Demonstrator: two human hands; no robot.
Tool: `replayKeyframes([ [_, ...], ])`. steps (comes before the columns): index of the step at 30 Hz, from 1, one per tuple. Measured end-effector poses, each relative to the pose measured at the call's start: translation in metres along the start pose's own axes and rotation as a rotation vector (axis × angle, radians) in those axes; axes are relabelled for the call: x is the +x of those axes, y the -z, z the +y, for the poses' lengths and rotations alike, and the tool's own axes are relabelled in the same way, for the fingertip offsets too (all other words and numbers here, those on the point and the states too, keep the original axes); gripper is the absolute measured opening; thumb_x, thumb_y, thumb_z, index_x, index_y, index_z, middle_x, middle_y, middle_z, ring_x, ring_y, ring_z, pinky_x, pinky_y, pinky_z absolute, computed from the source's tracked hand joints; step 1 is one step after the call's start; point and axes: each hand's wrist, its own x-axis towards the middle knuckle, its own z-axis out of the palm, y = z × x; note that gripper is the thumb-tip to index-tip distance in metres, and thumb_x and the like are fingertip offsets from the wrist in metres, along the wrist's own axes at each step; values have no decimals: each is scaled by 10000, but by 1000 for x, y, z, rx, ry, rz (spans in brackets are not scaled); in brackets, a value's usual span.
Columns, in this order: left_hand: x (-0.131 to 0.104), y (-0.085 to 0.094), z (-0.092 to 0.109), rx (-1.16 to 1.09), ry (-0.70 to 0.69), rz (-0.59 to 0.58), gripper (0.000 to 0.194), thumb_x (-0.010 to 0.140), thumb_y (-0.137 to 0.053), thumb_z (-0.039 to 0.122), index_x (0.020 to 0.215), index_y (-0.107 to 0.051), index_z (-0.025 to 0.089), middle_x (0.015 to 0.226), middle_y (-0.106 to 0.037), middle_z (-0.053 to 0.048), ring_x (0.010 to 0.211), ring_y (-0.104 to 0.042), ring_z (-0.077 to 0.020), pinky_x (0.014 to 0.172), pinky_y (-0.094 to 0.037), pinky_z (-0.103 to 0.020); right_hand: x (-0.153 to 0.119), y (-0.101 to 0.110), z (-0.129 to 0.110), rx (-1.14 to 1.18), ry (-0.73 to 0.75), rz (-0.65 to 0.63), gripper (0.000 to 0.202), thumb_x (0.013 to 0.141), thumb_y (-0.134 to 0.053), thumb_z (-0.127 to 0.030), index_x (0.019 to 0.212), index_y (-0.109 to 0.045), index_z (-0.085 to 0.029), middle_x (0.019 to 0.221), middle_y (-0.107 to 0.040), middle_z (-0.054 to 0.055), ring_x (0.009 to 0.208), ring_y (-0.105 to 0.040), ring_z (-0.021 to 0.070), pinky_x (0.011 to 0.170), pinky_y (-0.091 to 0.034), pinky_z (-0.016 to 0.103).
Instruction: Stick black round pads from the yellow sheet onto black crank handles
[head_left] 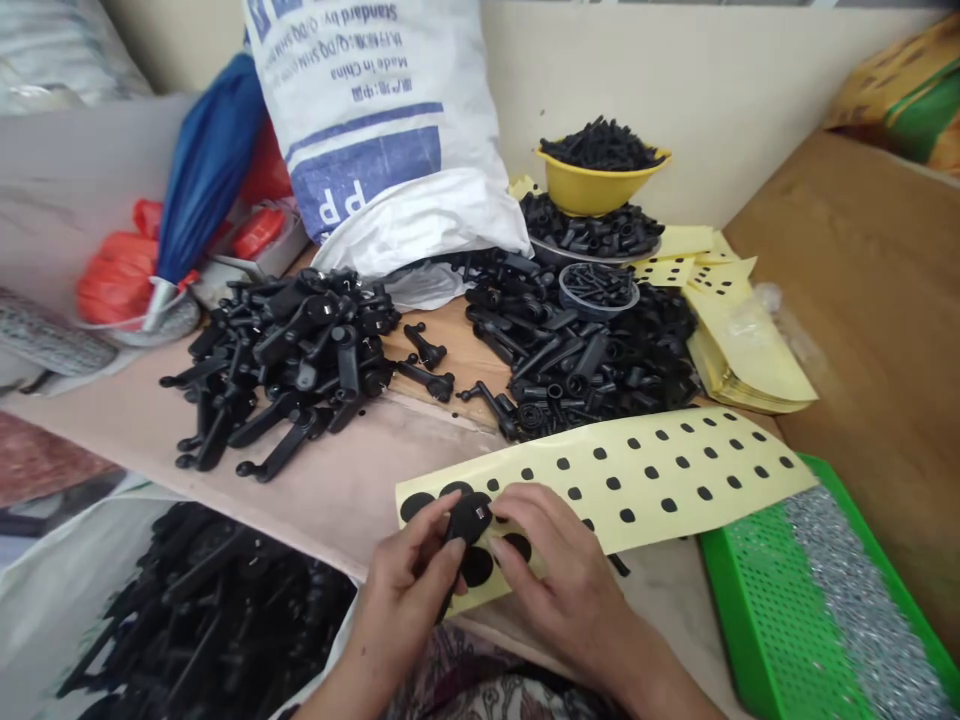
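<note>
Pinkish worktop [367,495]: bore a heap of black parts [300,345] and a dotted yellow sheet [637,490]. Step, apparently: handling of one black piece [470,516] above the sheet. Left hand [405,575]: pinched the piece between thumb and fingers. Right hand [562,560]: curled, fingertips just beside its round head; whether they held anything could not be told. Next move: probably called for steady left hold, exact right fingertips.
</note>
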Motion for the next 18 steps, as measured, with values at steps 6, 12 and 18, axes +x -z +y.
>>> replayKeyframes([
  [6, 1, -6, 7, 216, -23, -4, 398, 803, -584, 282, 1184, -640, 183, 761, -696, -37, 579, -613, -156, 538, -493, -236, 0, -3, 2, -156, 21, -66, 127, 901, -453, -161, 963, -565, -161, 947, -637, 123, 887, -610, 258, 747, -523, 423],
  [12, 2, -11, 10, 277, -45, 19, 367, 789, -588, 222, 1148, -665, 205, 884, -737, -60, 919, -661, -260, 717, -537, -311, -2, -3, 7, -166, -2, -118, 116, 905, -458, -174, 926, -572, -168, 934, -645, 117, 861, -601, 261, 754, -498, 431],
  [18, -6, -18, 13, 406, -140, -79, 342, 826, -483, 103, 1114, -644, 190, 1038, -712, -60, 931, -648, -191, 844, -483, -278, -19, -8, 20, -163, 92, -62, 151, 925, -466, -237, 1013, -563, -164, 976, -662, 123, 912, -615, 259, 811, -473, 410],
])
